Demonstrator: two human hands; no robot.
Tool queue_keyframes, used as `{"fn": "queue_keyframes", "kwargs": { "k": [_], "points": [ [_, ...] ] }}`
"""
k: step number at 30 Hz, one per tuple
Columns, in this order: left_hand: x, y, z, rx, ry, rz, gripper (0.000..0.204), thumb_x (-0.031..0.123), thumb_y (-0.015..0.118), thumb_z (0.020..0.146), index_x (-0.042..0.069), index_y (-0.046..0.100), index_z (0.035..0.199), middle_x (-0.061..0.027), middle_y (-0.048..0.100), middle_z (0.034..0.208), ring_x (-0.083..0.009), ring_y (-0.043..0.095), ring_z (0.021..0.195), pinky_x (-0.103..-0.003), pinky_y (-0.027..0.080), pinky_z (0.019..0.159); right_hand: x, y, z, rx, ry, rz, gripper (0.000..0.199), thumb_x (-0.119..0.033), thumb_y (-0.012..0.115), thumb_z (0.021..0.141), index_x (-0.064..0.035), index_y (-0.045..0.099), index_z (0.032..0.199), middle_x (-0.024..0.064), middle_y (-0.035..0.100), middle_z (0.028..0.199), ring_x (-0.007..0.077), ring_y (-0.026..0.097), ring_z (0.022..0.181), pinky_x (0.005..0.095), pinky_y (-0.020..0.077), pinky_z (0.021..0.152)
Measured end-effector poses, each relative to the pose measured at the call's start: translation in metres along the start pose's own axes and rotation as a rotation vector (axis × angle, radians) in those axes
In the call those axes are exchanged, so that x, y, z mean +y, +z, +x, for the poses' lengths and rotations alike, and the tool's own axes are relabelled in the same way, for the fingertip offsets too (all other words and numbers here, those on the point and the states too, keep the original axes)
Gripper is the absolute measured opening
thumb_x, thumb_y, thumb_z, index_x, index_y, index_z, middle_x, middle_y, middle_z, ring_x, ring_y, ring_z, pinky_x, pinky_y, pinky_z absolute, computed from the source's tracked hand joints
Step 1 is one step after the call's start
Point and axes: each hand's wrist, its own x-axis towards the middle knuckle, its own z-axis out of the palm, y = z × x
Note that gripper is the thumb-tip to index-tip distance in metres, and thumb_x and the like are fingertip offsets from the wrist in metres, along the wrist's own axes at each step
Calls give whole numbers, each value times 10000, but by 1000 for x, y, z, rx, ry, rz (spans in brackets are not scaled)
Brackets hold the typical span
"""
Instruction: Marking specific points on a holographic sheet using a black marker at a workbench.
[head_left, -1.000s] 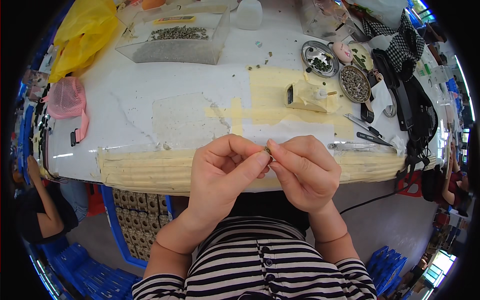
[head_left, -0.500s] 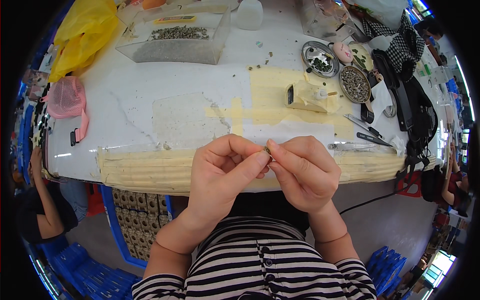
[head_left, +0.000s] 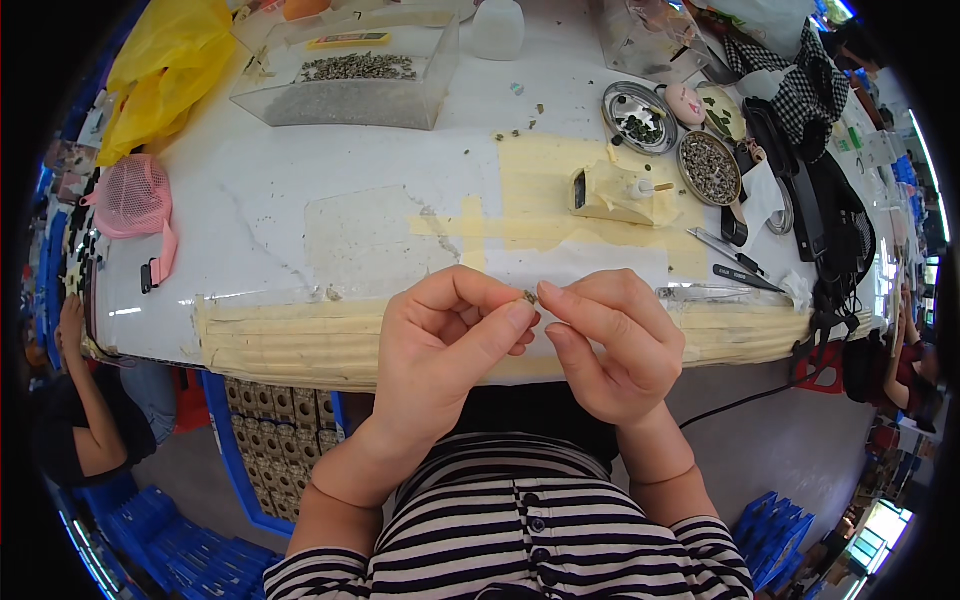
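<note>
Above the table's front edge, my left hand (head_left: 435, 345) pinches a tiny dark metallic part (head_left: 530, 297) between thumb and index finger. Its other fingers curl in behind. Close on the right is my right hand (head_left: 620, 345), the index fingertip at or just beside the part; I cannot tell whether it touches. The right thumb stands apart from that index finger, with nothing visible between them. The part is too small to make out its exact kind.
A clear plastic box (head_left: 350, 105) with small metal parts stands at the far left. Toward the right are a taped block (head_left: 620, 195), a round dish of small parts (head_left: 710, 170), a metal dish (head_left: 640, 118) and tweezers (head_left: 748, 278). A pink mesh pouch (head_left: 133, 197) lies left.
My right thumb has come away from the fingertips and sits lower, opening a gap to the index finger. The left hand keeps its pinch, shifted very slightly left.
</note>
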Motion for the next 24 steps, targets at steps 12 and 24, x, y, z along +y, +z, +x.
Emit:
{"fn": "queue_keyframes", "kwargs": {
  "k": [12,24],
  "points": [
    [-7,-6,5,-1,616,700,146,-88,735,825,-13,689,942,-84,711,903,-160,676,790,-254,535,707,0,-5,1,-5,42,61,331,64,792,723,-5,752,1044,90,699,869,201,651,726,288,507,621],
    [0,-6,8,-40,997,1187,242,-112,750,746,-4,706,958,-118,700,926,-232,668,780,-299,537,657,1,-5,-1,-7,55,84,303,77,808,703,-4,749,989,91,704,874,207,664,742,287,521,627]
  ]
}}
